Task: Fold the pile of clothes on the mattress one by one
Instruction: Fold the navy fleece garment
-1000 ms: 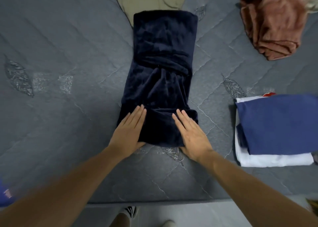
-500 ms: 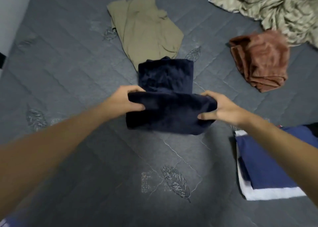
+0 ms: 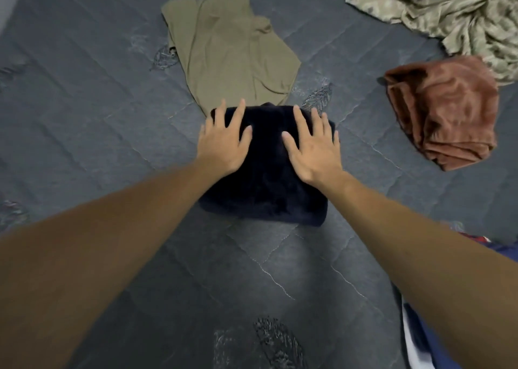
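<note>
Here no writing shows. Both hands, left (image 3: 224, 141) and right (image 3: 314, 147), lie flat with spread fingers on the folded navy cloth (image 3: 266, 189) mid-mattress (image 3: 84, 116). It overlaps the olive shirt (image 3: 229, 52); blue-white clothes (image 3: 420, 340) are cut off bottom right.

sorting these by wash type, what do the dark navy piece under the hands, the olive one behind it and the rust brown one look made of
Navy garment: looks plush, velvet or fleece-like; matte, deep, fuzzy surface under both flat hands.
Olive garment: looks like thin smooth jersey, cotton or a blend; flat with fine, soft creases.
Rust-brown garment: seems velour or terry-like; patchy sheen on thick, rounded folds.
Fibre content cannot be told from the look.
</note>
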